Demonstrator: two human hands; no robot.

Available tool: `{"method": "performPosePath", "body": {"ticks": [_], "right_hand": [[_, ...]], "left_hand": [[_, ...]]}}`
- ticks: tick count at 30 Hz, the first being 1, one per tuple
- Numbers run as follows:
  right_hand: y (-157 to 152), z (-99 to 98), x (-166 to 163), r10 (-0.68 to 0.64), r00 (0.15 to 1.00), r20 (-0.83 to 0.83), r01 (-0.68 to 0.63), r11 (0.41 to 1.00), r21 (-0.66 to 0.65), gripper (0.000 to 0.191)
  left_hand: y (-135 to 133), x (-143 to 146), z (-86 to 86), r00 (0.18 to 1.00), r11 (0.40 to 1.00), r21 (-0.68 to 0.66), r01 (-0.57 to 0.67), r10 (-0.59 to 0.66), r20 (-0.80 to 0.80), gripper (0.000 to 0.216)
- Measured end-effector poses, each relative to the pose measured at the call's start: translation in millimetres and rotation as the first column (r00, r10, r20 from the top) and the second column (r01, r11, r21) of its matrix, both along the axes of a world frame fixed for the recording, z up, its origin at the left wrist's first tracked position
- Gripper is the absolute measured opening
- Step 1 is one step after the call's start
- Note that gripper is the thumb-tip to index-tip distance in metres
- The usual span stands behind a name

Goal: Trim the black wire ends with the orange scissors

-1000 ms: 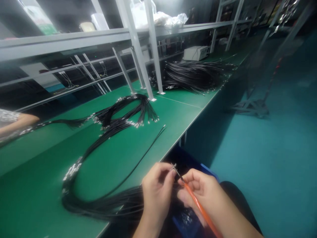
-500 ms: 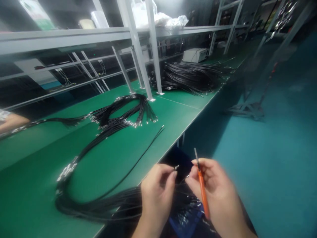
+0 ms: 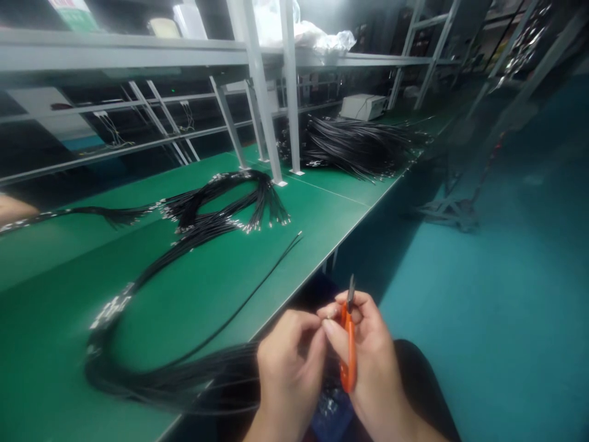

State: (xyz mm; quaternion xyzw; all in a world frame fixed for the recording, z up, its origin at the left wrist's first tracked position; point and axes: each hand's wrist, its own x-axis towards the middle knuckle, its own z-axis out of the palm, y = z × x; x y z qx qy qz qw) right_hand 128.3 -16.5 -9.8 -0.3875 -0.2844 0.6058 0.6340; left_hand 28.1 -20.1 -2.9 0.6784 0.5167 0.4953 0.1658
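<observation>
Below the table's edge, my left hand (image 3: 288,365) is closed in a pinch on the end of a thin black cable. Its fingertips meet those of my right hand (image 3: 372,350) at the small metallic cable end, which the fingers mostly cover. Orange-handled snips (image 3: 350,353) rest in my right hand, their dark tip pointing up; the right thumb and forefinger also pinch at the cable end. A thick bundle of black cables (image 3: 184,380) curves from the table toward my left hand. One pair of cable ends (image 3: 280,261) lies apart from the bundle.
The green table (image 3: 257,252) carries a looped cable bundle (image 3: 207,212) and a larger cable pile (image 3: 354,144). Metal posts (image 3: 264,104) hold up a shelf (image 3: 138,52). A white box (image 3: 363,107) stands behind the pile. Another person's arm (image 3: 16,209) shows at the left edge.
My right hand has moved left with the snips, closing the gap, so its fingertips now meet my left hand's. The snips have turned, showing both orange handles.
</observation>
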Motion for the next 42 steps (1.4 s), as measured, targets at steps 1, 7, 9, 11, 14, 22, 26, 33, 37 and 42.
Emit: {"method": "performPosePath", "body": {"ticks": [1,7,9,11,14,22,26,33,37,42], "right_hand": [[0,-1.0,0,0.017,0.999,-0.033,-0.017,1.0,-0.005,0.03],[-1,-2.8,6,0.042,0.991,-0.129,-0.041,0.999,0.006,0.034],[-1,-3.2,8,0.014,0.99,-0.138,-0.016,1.0,-0.012,0.035],[-1,-3.4,11,-0.002,0.988,-0.154,-0.001,1.0,-0.019,0.035],[0,-2.1,14,0.002,0.985,-0.173,-0.004,1.0,-0.011,0.034],[5,4.9,13,-0.015,0.991,-0.13,0.009,0.999,-0.046,0.03],[8,3.5,21,-0.047,0.998,-0.051,0.046,0.998,-0.036,0.034],[14,-0.8,42,-0.099,0.992,0.083,0.101,0.995,-0.027,0.032],[21,-0.9,51,-0.175,0.97,0.169,0.19,0.979,-0.077,0.042],[17,2.4,48,-0.134,0.978,0.161,0.141,0.989,-0.034,0.045]], "left_hand": [[0,0,-0.1,1.0,1.0,0.02,-0.013,0.013,-0.012,0.008],[4,2,1.5,0.99,0.989,0.141,-0.039,0.058,-0.127,0.009],[5,2,1.2,0.981,0.975,0.217,-0.044,0.083,-0.177,0.011],[6,2,-0.2,0.969,0.961,0.274,-0.044,0.108,-0.223,0.013],[6,3,-3.9,0.957,0.951,0.306,-0.042,0.126,-0.262,0.014],[6,1,-4.3,0.98,0.978,0.209,-0.025,0.066,-0.19,0.012],[16,-11,0.8,0.992,0.978,-0.208,0.029,-0.003,0.127,0.007],[41,-17,-8.0,0.985,0.864,-0.484,0.14,-0.169,-0.018,0.008],[80,-18,-5.8,0.911,0.886,-0.444,-0.131,-0.069,-0.407,0.007],[157,-20,-4.9,0.856,0.862,-0.377,-0.339,0.117,-0.503,0.021]]}}
